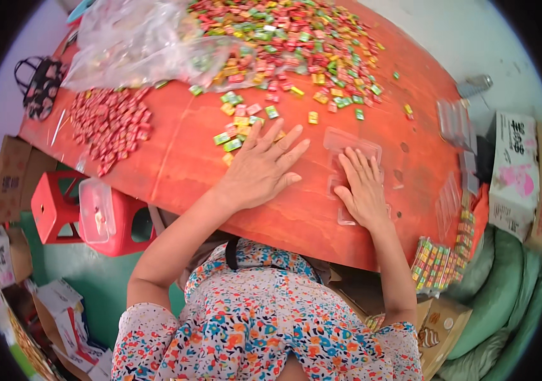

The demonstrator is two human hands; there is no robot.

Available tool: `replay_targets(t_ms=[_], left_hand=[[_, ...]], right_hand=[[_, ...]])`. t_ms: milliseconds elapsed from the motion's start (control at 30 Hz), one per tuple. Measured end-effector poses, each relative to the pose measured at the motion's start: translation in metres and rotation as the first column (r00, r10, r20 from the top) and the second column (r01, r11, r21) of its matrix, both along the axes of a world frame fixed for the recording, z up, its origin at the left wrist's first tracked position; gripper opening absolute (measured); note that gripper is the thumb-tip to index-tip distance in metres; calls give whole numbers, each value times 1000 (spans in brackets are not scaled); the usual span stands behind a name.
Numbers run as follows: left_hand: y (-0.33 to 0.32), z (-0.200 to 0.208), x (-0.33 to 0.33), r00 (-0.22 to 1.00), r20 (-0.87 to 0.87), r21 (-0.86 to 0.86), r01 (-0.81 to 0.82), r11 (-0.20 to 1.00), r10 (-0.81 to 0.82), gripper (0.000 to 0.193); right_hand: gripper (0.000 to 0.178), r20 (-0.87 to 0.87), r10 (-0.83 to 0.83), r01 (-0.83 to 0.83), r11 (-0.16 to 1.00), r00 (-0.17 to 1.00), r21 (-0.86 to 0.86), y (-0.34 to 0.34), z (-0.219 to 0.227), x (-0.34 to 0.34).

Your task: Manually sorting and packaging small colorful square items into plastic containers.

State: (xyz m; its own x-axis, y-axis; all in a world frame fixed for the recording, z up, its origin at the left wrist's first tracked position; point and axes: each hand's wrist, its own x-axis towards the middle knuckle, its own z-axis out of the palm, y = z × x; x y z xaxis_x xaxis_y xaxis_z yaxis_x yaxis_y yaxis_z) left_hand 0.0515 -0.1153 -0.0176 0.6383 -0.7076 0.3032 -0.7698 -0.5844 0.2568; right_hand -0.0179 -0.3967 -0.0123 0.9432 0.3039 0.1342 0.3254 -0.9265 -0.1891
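Note:
My left hand (258, 164) is open, its fingers spread above the near part of a loose cluster of small wrapped candies (240, 120) in yellow, green and red. Some of these pieces are hidden under the fingers. Further right, my right hand (363, 190) lies flat with its fingers out, on a clear plastic tray (342, 137) with moulded compartments. The hand covers part of the tray, and no candies show in it. Beyond both hands spreads a large heap of mixed candies (303, 38).
The red tabletop (182, 171) carries a pile of red candies (111, 124) at left and a large clear plastic bag (125, 44) behind it. Stacked clear trays (454, 124) stand at the right edge, above filled packs (436, 263). Red stools (55, 206) and cardboard boxes (515, 171) surround the table.

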Motion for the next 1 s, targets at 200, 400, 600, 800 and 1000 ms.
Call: replay_targets(t_ms=[200, 400, 600, 800, 1000], left_hand=[[57, 3, -14, 927, -22, 37, -372, 927, 373, 84], [62, -19, -21, 871, -82, 77, -479, 874, 484, 112], [72, -26, -49, 822, -9, 43, -569, 821, 570, 116], [80, -18, -62, 846, -51, 34, -530, 847, 532, 107], [100, -11, -78, 926, -90, -177, -377, 909, 366, 72]], right_hand=[[57, 64, 134, -147, 948, 989, 281, 31, 31, 52], [58, -39, 265, -260, 961, 964, 90, 127, 12, 150], [57, 5, 395, -391, 913, 919, -116, 154, -14, 137], [62, -62, 475, -478, 876, 878, -68, 123, 1, 111], [40, 15, 336, -322, 888, 942, 329, 94, 30, 60]])
